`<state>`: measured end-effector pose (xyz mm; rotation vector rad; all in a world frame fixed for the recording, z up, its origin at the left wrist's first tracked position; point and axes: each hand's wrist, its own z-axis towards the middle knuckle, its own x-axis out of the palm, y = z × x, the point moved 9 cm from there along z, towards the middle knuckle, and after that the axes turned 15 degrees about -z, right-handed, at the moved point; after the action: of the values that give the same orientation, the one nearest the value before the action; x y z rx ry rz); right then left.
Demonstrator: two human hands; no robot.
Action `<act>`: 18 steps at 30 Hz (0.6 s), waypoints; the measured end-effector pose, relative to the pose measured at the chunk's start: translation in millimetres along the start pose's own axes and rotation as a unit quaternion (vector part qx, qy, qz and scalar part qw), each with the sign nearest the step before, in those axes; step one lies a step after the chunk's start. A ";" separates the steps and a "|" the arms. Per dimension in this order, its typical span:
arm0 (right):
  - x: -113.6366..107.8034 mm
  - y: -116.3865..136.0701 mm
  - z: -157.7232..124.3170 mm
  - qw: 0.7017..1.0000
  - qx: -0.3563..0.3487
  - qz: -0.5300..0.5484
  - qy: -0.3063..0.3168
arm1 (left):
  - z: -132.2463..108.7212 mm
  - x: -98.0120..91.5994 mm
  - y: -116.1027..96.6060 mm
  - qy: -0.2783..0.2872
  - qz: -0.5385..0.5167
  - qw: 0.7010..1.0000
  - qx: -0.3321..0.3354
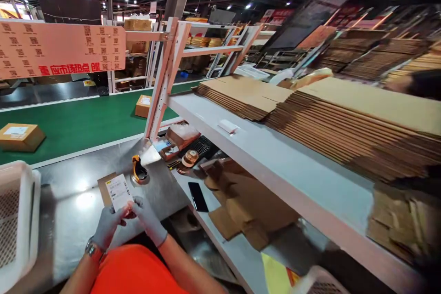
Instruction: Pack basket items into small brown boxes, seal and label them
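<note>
Both grey-gloved hands meet low at the near left, the left hand (107,226) and right hand (149,220) pinching the near edge of a white printed paper label (119,191) above the grey metal table (69,211). Just beyond lies an orange-and-black tape dispenser (138,169); to the right, a black phone (197,196). The label's print is too small to read.

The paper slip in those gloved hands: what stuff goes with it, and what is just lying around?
In use:
left hand
right hand
label slip, pinched by both
brown card under it

Lying about:
tape dispenser
black phone
white basket
flat box stacks
boxes on green belt
</note>
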<state>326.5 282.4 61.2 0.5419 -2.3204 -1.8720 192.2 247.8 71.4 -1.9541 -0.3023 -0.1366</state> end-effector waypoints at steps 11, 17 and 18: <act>-58.5 -26.3 -62.1 0.967 0.066 0.247 0.000 | -23.2 48.0 20.0 -0.086 -0.093 0.992 -0.009; -69.0 -39.1 -80.1 0.958 0.076 0.277 -0.010 | -39.5 66.4 24.9 -0.083 -0.098 0.992 -0.004; -70.4 -40.7 -82.3 0.958 0.076 0.276 -0.012 | -40.8 67.6 27.3 -0.082 -0.100 0.992 -0.007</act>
<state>425.4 223.4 50.7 -0.1215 -2.3180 -1.4508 266.4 210.3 79.0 -1.9492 -0.6083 -0.1086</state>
